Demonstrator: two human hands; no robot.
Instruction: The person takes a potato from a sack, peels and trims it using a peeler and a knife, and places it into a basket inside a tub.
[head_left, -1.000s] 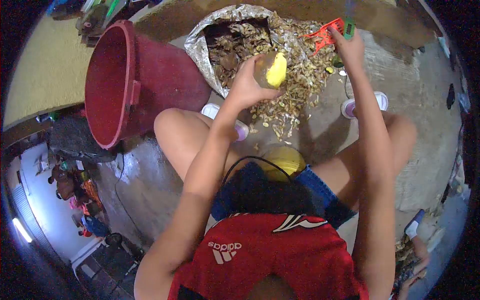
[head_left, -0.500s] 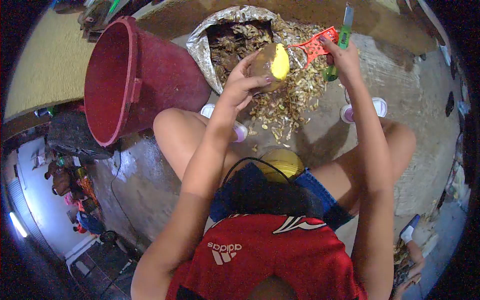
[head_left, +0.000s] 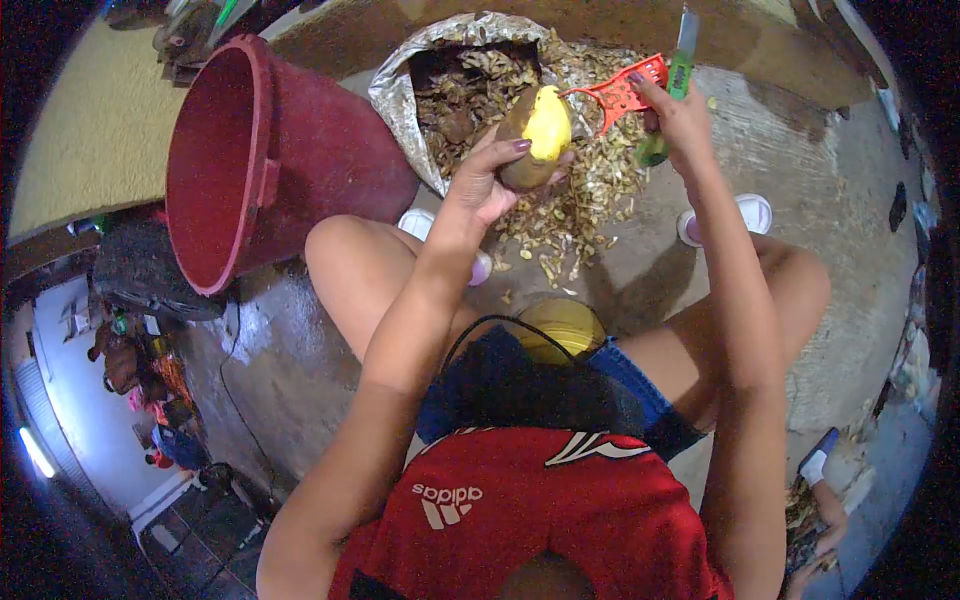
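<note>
A brown-skinned tuber or fruit (head_left: 549, 125), with a bright yellow bare patch on top, rests in my left hand (head_left: 490, 178), whose fingers wrap round it. My right hand (head_left: 684, 122) grips an orange-red peeler (head_left: 622, 96) together with a green-handled knife (head_left: 680, 72), its blade pointing up. The peeler's tip is close beside the yellow patch; contact cannot be made out. Behind both hands a silvery sack (head_left: 396, 92) lies open, full of brown peels. A heap of peels (head_left: 590, 195) spreads over the floor beneath.
A large red bucket (head_left: 330, 165) lies tilted at the left. A yellow round container (head_left: 562, 328) stands between my legs. A dark tire-like object (head_left: 150, 272) is at far left, with people (head_left: 122, 362) beyond. Another person's hand (head_left: 830, 515) shows at lower right.
The left hand has turned the tuber or fruit, showing more of the yellow patch. The knife has swung upright in my right hand, and the peeler has come nearer to the yellow patch.
</note>
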